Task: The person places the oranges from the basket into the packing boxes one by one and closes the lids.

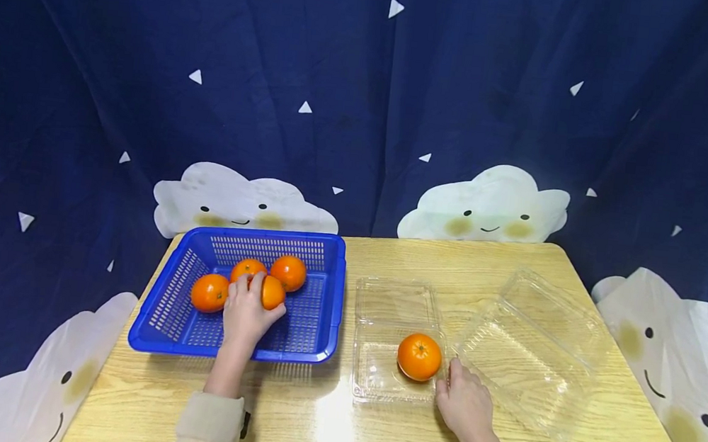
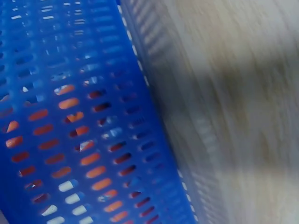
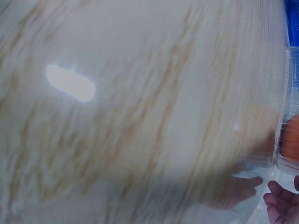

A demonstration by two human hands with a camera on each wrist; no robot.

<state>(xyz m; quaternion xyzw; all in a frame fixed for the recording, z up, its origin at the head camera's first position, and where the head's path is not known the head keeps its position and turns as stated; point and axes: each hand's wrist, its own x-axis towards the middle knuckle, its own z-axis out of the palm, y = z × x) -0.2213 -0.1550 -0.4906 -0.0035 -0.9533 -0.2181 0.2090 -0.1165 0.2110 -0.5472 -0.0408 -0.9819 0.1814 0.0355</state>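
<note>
My left hand (image 1: 244, 316) reaches into the blue basket (image 1: 335, 297) and grips an orange (image 1: 273, 293), thumb on its near side. Other oranges lie around it: one on the left (image 1: 209, 293), one behind the fingers (image 1: 248, 268) and one at the back (image 1: 288, 273). In the left wrist view, orange shows through the slotted basket wall (image 2: 112, 140). An open clear plastic box (image 1: 371, 372) stands right of the basket with a single orange (image 1: 420, 357) in its front part. My right hand (image 1: 467, 403) is at that box's right edge, fingers loosely bent.
A second open clear plastic box (image 1: 526, 358) lies slanted on the wooden table (image 1: 283, 420), to the right of my right hand. Behind the table hangs a dark blue curtain (image 1: 365, 108) with cloud and triangle prints.
</note>
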